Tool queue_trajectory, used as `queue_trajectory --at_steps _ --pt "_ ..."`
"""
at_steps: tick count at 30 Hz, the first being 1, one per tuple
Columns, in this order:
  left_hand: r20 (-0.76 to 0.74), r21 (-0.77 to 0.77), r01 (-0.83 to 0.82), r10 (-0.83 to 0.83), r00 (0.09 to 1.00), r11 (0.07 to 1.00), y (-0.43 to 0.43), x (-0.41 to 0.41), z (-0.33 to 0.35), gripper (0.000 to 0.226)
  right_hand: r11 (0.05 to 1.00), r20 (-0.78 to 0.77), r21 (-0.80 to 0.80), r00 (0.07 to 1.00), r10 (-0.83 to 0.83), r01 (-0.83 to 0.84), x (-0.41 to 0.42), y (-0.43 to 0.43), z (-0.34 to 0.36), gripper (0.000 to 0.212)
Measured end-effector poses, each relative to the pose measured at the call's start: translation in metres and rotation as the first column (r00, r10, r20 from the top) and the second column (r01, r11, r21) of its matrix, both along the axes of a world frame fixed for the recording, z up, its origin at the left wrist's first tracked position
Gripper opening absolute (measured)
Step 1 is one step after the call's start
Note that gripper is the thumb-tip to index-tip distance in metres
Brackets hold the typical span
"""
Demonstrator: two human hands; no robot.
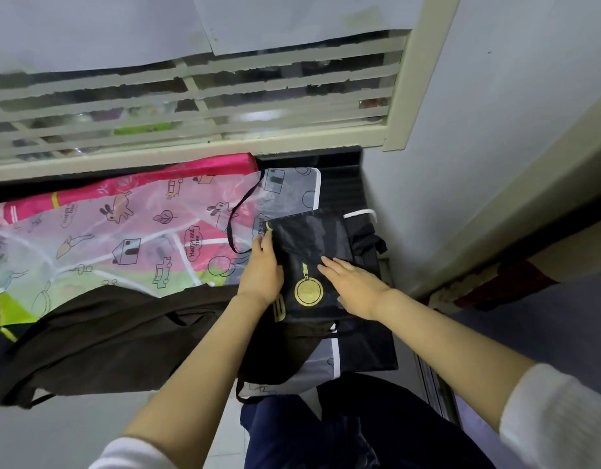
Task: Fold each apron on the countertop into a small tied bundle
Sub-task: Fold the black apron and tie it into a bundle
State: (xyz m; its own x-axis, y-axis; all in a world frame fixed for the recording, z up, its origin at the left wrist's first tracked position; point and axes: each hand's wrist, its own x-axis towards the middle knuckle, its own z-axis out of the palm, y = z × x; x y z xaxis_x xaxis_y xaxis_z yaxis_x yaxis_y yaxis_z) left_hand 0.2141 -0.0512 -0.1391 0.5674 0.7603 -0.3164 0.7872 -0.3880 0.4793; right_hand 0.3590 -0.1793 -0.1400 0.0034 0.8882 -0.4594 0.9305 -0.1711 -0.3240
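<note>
The black apron (312, 245) lies at the right end of the countertop (343, 184), already reduced to a roughly square panel with the gold emblem (308, 292) facing up. It overlaps the printed translucent apron (140, 238), and the brown apron (106, 333) is spread on its near left.

The right hand (356, 286) is laid flat on the panel, fingers straight, and the fabric is pressed down just right of the emblem. The left hand (262, 269) is set against the panel's left edge, fingertips near the yellow trim. Whether that edge is pinched or only touched cannot be determined, as the thumb is hidden.

The material is judged thin, light and limp, with a slight sheen, so slipping between layers is to be expected. Folds are unlikely to be kept without pressure. It is recommended that the panel be taken at its folded edges and corners, with one palm kept on top. The black strap (238, 211) trailing over the printed apron is judged the likely point of hold for tying.
</note>
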Motion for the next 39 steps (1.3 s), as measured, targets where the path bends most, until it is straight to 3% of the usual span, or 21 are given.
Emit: queue_trajectory --at_steps 7,10,13,17,20,22,25,28,30,33,39 --pt "-0.021 -0.016 -0.009 0.008 1.000 1.000 0.006 -0.021 0.007 0.027 0.998 0.087 -0.066 0.996 0.030 -0.025 -0.006 0.017 -0.001 0.069" --pt "-0.043 0.080 0.020 -0.017 0.999 0.997 0.008 -0.043 0.018 0.027 0.997 0.114 -0.061 0.993 0.043 -0.037 -0.007 0.020 -0.003 0.067" --pt "-0.181 0.207 0.024 0.014 0.983 0.978 0.014 -0.066 0.026 0.027 0.997 0.137 -0.061 0.989 0.050 -0.042 -0.008 0.022 -0.003 0.068" --pt "-0.368 0.233 0.016 0.073 0.927 0.972 0.007 -0.087 0.036 0.036 0.995 0.160 -0.076 0.984 0.074 -0.062 -0.010 0.019 -0.005 0.074" --pt "-0.382 0.290 0.022 0.095 0.919 0.957 -0.010 -0.092 0.040 0.029 0.995 0.160 -0.075 0.984 0.080 -0.069 -0.009 0.017 -0.004 0.075" --pt "-0.305 0.319 0.082 0.020 0.952 0.944 -0.022 -0.088 0.039 0.033 0.996 0.121 -0.068 0.991 0.062 -0.054 -0.008 0.017 -0.002 0.072" --pt "-0.102 0.264 0.280 -0.262 0.960 0.923 -0.041 -0.070 0.029 0.050 1.000 -0.005 0.011 1.000 -0.008 0.008 -0.007 0.012 0.004 0.060" --pt "-0.186 0.139 0.476 -0.449 0.874 0.869 -0.059 -0.050 0.011 0.063 0.988 -0.098 0.154 0.995 -0.009 0.025 -0.010 -0.002 0.010 0.042" --pt "-0.262 0.039 0.487 -0.461 0.848 0.873 -0.066 -0.043 -0.004 0.067 0.976 -0.083 0.209 0.993 0.085 -0.067 -0.014 -0.017 0.011 0.033" --pt "-0.278 0.015 0.450 -0.429 0.859 0.893 -0.072 -0.041 -0.015 0.066 0.968 -0.027 0.145 0.977 0.210 -0.203 -0.020 -0.039 0.005 0.034" --pt "-0.291 0.028 0.440 -0.414 0.862 0.897 -0.073 -0.036 -0.011 0.063 0.986 0.011 -0.004 0.986 0.168 -0.168 -0.023 -0.047 -0.004 0.029"
